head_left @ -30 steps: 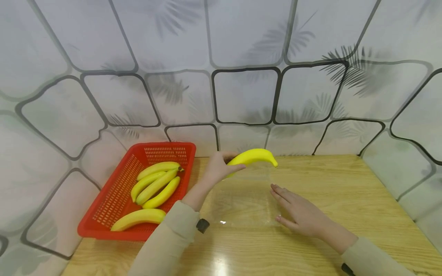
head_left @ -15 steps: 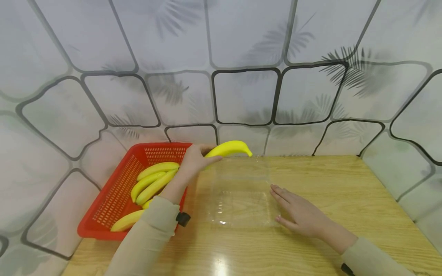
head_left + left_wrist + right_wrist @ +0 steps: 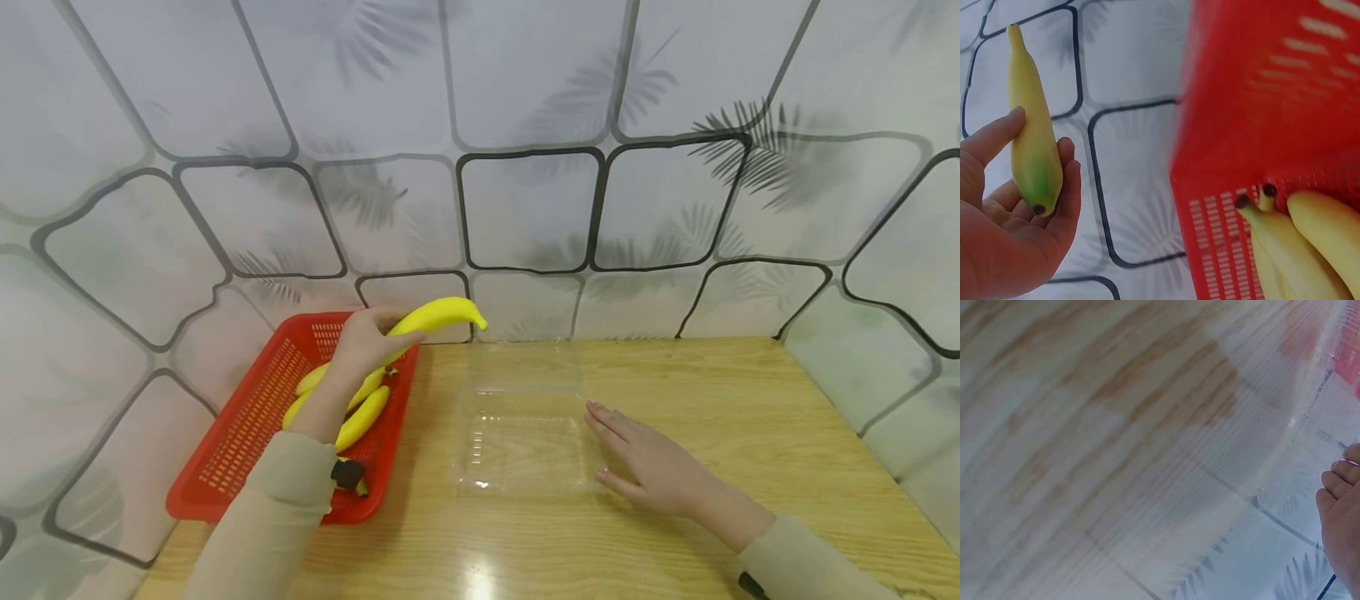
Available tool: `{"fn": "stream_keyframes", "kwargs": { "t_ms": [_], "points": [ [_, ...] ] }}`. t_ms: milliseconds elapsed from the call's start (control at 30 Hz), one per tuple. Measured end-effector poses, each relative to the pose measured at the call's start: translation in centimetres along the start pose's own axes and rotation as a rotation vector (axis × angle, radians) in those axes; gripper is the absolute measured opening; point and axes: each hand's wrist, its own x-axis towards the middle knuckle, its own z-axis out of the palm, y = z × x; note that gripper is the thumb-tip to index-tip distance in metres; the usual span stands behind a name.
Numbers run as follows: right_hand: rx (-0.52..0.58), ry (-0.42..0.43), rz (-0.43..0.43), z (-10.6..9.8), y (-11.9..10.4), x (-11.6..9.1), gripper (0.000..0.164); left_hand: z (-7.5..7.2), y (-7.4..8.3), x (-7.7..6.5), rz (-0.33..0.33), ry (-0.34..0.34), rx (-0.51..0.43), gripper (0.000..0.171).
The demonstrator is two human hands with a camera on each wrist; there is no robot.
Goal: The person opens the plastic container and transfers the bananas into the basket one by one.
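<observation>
My left hand (image 3: 362,343) holds a yellow banana (image 3: 444,312) between thumb and fingers, raised at the far right corner of a red basket (image 3: 396,433). The left wrist view shows that banana (image 3: 1032,106) with a greenish end near the palm. Inside the basket lie several more bananas (image 3: 365,418), partly hidden by my left forearm. My right hand (image 3: 652,462) rests with straight fingers at the right side of a clear plastic box (image 3: 528,446), its fingertips at or against the wall. In the right wrist view the hand (image 3: 1342,515) appears at the right edge.
The clear box has its lid (image 3: 525,362) raised at the back and is hard to see against the wooden table (image 3: 570,546). A patterned wall covering (image 3: 532,208) rises right behind the table and along both sides.
My left hand has moved left with the banana, from above the clear box to over the red basket's far right corner. My right hand has stayed in place.
</observation>
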Motion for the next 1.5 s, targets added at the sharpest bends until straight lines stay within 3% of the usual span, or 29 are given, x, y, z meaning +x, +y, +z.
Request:
{"fn": "stream_keyframes", "kwargs": {
  "t_ms": [267, 533, 1000, 1500],
  "points": [
    [-0.013, 0.022, -0.012, 0.0, -0.1, 0.0, 0.076, -2.2, -2.4, -0.7, -0.072, -0.034, 0.005, 0.054],
    [-0.016, 0.037, -0.024, 0.0, -0.1, 0.0, 0.076, -4.0, -5.6, -0.6, -0.146, -0.035, -0.003, 0.066],
    [-0.015, 0.042, -0.022, -0.1, -0.1, -0.1, 0.075, -5.0, -9.7, -0.2, -0.322, -0.003, -0.003, 0.066],
    [-0.019, 0.031, -0.029, -0.1, -0.1, 0.1, 0.075, -5.1, -11.2, -0.4, -0.316, -0.037, 0.037, 0.063]
  ]
}}
